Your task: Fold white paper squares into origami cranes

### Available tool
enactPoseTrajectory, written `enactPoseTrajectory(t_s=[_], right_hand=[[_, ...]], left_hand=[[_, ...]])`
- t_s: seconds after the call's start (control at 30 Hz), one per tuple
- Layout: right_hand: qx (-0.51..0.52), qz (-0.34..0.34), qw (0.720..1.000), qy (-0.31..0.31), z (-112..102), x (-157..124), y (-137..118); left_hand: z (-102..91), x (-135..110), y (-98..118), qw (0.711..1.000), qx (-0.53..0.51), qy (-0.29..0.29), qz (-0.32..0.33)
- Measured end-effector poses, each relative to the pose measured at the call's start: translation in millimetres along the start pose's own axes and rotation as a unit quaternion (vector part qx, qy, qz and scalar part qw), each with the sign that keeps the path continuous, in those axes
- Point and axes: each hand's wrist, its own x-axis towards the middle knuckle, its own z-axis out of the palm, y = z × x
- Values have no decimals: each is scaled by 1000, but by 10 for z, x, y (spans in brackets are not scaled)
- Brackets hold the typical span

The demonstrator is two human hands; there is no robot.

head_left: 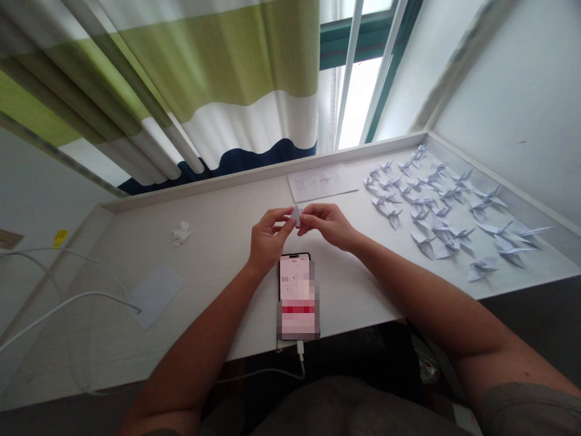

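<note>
Gray shirt (338, 409) fills the bottom edge; beyond it, a phone (290, 287) lies on the white desk (218, 260). Above the desk, just past the phone, is a small folded paper (296, 215). The left hand (269, 237) pinches it between thumb and fingertips, and the right hand (327, 224) pinches its other side. For neat folding, I'd steady it with the left, match edges exactly, then press each crease firmly.
</note>
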Motion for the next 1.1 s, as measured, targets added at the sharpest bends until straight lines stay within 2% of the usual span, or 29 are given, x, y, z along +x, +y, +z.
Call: enactPoseTrajectory(t_s=[0.27, 0.37, 0.53, 1.1], right_hand=[[24, 4, 1000, -6, 23, -21, -54], [15, 2, 1000, -2, 24, -21, -42], [-12, 1, 1000, -7, 21, -21, -33], [21, 38, 999, -12, 31, -44, -89]], left_hand=[[-2, -18, 16, 997, 56, 12, 60], [-13, -22, 16, 995, 78, -1, 62], [-43, -23, 22, 987, 117, -31, 110], [-88, -16, 61, 958, 206, -33, 199]])
